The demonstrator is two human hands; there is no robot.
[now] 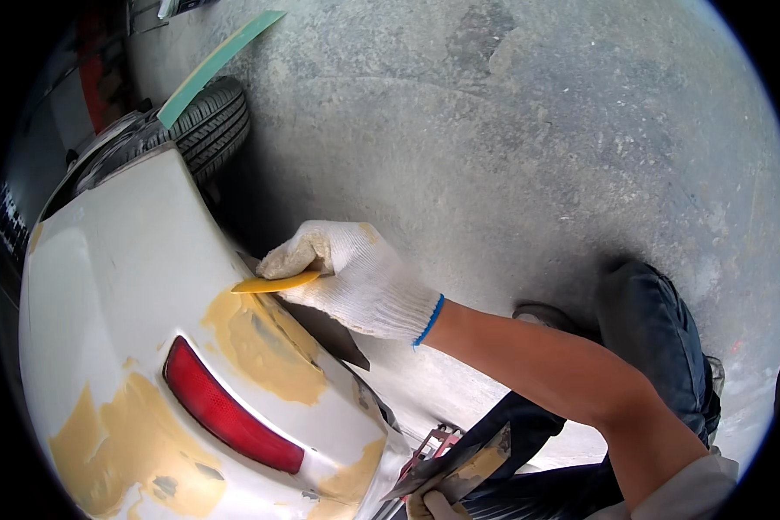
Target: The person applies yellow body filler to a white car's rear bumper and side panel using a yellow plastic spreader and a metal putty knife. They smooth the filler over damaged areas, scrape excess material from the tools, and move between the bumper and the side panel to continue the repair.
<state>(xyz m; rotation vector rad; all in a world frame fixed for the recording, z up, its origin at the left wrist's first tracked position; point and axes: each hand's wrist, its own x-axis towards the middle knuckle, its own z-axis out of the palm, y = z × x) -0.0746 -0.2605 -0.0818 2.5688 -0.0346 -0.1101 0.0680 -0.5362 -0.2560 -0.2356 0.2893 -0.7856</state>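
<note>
My right hand (pixel 338 273), in a white knit glove with a blue cuff, grips a yellow plastic spreader (pixel 260 283) against the edge of a white car bumper (pixel 104 277). Under the spreader is a beige filler patch (pixel 264 360). More patches surround a long red reflector (pixel 230 407) lower on the bumper. My left hand (pixel 438 505), gloved and partly cut off at the lower edge, holds a flat metal plate (pixel 451 464) with beige filler smeared on it.
A tire (pixel 212 139) stands beyond the bumper, with a long green strip (pixel 212 65) above it. Concrete floor (pixel 537 156) spreads to the right. My legs (pixel 650 338) are at lower right. A red framed object (pixel 433 442) shows below the bumper.
</note>
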